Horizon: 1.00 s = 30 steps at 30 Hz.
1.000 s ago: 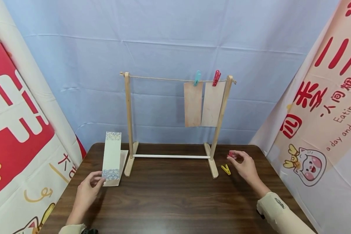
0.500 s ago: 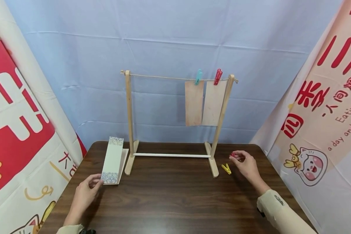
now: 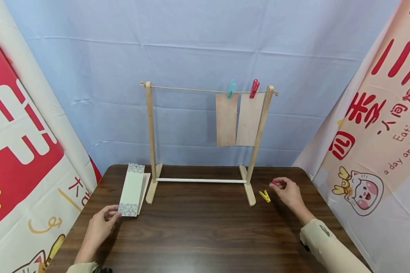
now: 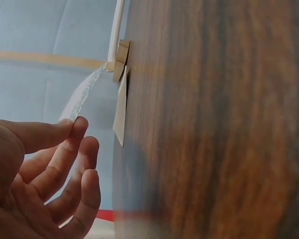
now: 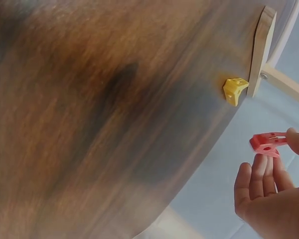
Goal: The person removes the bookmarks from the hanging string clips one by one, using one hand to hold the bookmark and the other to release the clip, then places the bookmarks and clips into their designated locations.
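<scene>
My left hand [image 3: 99,227] pinches the lower left corner of a pale green paper strip [image 3: 131,189] with blue floral bands at both ends. The left wrist view shows this strip [image 4: 84,94] edge-on between thumb and index finger, raised off the table. Partly hidden behind it lies a plain cream paper [image 3: 144,192]. At the table's right side my right hand [image 3: 288,192] grips a red clothespin [image 5: 267,143] between thumb and fingers, above the tabletop. Just left of that hand a yellow clothespin [image 3: 264,196] lies on the table.
A wooden stand [image 3: 150,132] with a string across its top stands at the back. From the string hang a tan paper [image 3: 226,120] under a teal clothespin [image 3: 231,88] and a cream paper [image 3: 250,120] under a red clothespin [image 3: 254,88]. Behind is a blue cloth [image 3: 198,30].
The floral strip's top end has come down and tipped right, so it covers more of the paper behind. The right hand, with its red clothespin, has shifted slightly right.
</scene>
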{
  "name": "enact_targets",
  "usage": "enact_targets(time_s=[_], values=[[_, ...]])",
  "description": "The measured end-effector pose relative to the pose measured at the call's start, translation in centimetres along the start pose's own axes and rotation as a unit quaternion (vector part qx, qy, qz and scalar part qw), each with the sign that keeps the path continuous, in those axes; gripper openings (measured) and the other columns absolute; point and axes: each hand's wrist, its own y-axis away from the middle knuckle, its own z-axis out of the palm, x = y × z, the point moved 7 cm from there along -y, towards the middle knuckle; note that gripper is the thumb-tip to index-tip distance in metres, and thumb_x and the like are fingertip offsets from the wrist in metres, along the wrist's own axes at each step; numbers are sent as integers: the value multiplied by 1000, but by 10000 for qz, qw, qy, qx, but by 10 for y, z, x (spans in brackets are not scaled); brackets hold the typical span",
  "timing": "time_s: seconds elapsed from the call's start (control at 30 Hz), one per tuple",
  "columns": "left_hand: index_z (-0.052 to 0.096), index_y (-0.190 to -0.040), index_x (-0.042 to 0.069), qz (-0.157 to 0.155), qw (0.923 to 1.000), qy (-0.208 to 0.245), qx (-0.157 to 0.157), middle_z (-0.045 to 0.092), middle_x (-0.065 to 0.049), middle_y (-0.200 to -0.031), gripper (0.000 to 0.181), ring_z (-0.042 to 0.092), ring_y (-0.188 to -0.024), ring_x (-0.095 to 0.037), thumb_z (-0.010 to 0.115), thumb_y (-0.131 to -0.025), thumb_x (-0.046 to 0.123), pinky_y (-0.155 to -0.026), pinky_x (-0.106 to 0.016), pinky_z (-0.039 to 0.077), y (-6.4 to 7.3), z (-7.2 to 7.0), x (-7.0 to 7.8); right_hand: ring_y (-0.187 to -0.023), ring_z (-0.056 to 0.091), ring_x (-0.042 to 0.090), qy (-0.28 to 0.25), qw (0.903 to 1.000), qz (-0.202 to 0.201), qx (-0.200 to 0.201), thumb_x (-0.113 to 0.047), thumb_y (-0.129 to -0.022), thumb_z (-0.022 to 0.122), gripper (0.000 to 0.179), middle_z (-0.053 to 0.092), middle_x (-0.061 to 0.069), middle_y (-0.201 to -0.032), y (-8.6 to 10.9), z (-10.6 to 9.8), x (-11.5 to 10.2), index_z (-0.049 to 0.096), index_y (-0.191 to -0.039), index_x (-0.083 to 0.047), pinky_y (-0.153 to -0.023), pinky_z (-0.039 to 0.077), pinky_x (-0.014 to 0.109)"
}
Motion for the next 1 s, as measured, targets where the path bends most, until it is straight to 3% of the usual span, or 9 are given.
enact_targets(time_s=[0.43,1.0], values=[[69,-133,-2,-148,9993,244,-255,81,-13,-107,36,70,-82,-10,74,-105,20,-60,-25,51,0,2,-4,-91,71,30,262,9986,233,-404,-13,-100,75,29,74,19,-102,4,11,17,71,-119,9,-76,55,32],[69,-133,-5,-164,9985,226,-480,81,-13,-106,36,70,-83,-11,74,-104,16,-63,-25,51,0,5,-8,-93,70,37,529,9953,487,-645,-16,-101,75,33,72,26,-104,2,14,27,68,-119,12,-81,57,52]])
